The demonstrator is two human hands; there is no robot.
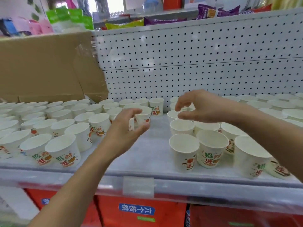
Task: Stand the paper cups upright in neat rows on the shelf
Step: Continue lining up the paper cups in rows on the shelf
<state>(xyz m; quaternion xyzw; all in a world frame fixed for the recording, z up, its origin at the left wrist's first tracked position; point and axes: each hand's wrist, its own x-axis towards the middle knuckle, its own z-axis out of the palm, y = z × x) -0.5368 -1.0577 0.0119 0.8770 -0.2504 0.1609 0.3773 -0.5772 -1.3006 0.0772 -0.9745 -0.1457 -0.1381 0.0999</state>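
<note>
A single wide-angle view from the person's head looks forward and slightly down onto the shelf (147, 154) from close range. It squarely faces the pegboard back panel (196, 63), and the shelf's front edge crosses the lower frame.

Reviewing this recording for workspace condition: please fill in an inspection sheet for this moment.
Surface: grey shelf, bare strip down the middle.
Job's things: left cups and right cups upright in two groups.
Clutter: cardboard box behind the left cups.
Grippers: left hand curled near a cup, contact unclear; right hand hovers over right cups, holding nothing.
Cables: nothing seen.
Surroundings: pegboard behind; red packages below; snack bags above.
</note>
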